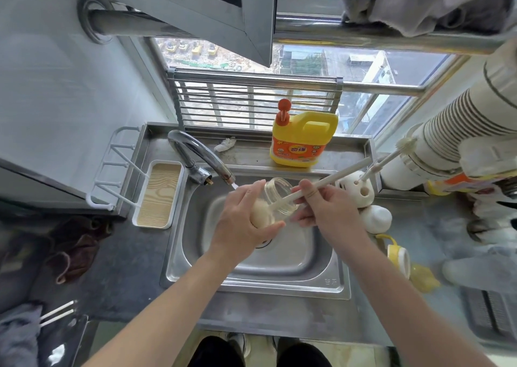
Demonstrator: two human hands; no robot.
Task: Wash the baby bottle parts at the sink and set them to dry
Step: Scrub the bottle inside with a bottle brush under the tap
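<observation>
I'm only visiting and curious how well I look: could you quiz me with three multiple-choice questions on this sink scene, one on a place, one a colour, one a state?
1. Where does the detergent jug stand?
A. in the basin
B. on the ledge behind the sink
C. on the floor

2. What colour is the jug's pump top?
A. red-orange
B. blue
C. green

3. How is the clear bottle in the left hand?
A. capped
B. lying in the basin
C. open, with the brush pushed in by the right hand

Answers: B, it sits on the steel ledge at the back; A, red-orange above the yellow body; C, the sponge head shows through the bottle wall.
</observation>
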